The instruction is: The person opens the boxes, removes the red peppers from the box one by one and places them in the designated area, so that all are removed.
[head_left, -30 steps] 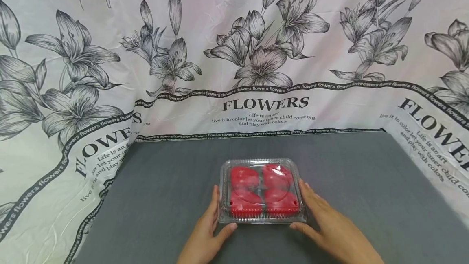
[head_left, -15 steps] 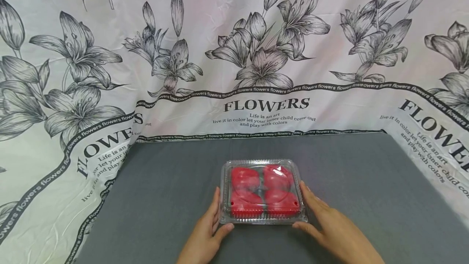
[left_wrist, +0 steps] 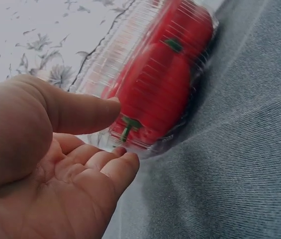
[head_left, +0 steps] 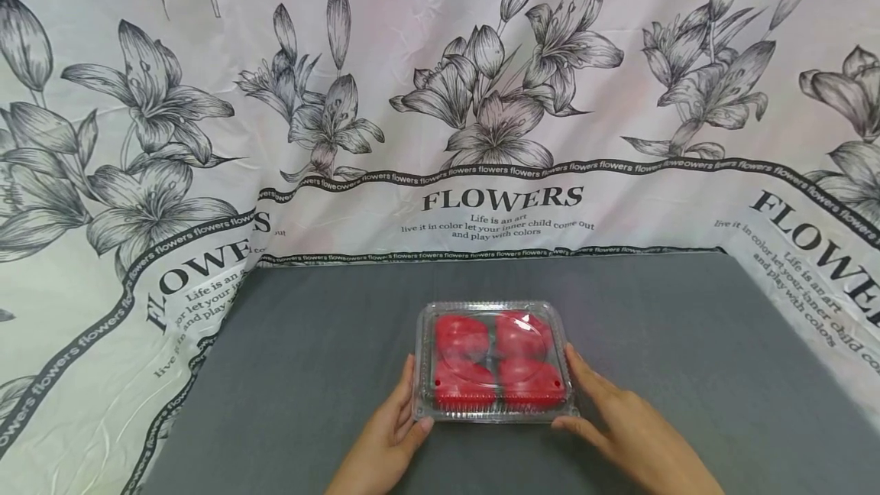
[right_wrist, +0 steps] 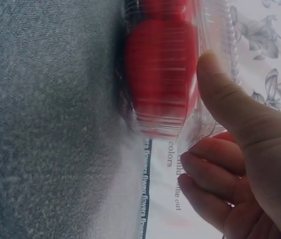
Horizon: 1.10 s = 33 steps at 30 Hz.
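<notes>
Flanking a clear box (head_left: 496, 363) of four red peppers (head_left: 462, 338), midway between left and right edges of the surface (head_left: 309, 342), the left hand (head_left: 383, 438) and right hand (head_left: 629, 428), thumbs and fingers apart, frame its near corners, presumably for balanced support.
</notes>
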Tool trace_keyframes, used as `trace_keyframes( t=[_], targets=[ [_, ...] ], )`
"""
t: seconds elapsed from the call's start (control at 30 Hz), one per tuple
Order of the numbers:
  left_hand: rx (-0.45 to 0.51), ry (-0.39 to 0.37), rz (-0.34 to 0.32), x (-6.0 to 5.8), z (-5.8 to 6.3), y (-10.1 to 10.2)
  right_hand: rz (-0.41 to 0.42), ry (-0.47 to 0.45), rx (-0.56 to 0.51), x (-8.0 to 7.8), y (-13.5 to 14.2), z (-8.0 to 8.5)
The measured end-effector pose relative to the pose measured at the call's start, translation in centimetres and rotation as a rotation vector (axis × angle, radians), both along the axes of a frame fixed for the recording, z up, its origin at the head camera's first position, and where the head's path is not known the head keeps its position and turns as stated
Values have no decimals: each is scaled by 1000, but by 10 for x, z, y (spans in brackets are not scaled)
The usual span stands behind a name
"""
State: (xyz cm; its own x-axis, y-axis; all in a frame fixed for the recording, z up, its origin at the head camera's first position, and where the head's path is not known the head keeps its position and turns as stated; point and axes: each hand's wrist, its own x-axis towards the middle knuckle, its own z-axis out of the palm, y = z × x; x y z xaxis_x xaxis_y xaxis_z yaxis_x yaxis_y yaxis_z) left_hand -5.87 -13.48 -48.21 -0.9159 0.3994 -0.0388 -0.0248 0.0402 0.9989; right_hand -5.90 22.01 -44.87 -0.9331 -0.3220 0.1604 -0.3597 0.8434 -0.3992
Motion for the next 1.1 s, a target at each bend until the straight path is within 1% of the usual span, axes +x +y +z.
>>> trace_keyframes(
  t=[0.07,0.17,0.37,0.47,0.67,0.77,0.87,0.97,1.1],
  targets=[
    [37,-17,-9,-1,1,-1,-7,0,9,0,0,0],
    [52,-25,-20,-1,1,-2,-13,5,16,0,-1,0],
    [43,-13,-30,-3,0,-4,-25,37,29,1,-1,0],
    [52,-19,-30,-3,-1,-4,-32,17,47,2,-1,0],
    [47,-22,-11,-2,0,-3,-38,0,66,3,-1,0],
    [40,-22,-1,-2,1,-3,-37,9,76,4,-2,0],
    [35,-21,4,-1,1,-2,-33,38,84,4,-3,-1],
    [31,-10,7,-1,1,-2,-39,52,98,4,-4,-1],
    [30,11,3,-1,3,-1,-51,37,129,6,-6,-3]
  ],
)
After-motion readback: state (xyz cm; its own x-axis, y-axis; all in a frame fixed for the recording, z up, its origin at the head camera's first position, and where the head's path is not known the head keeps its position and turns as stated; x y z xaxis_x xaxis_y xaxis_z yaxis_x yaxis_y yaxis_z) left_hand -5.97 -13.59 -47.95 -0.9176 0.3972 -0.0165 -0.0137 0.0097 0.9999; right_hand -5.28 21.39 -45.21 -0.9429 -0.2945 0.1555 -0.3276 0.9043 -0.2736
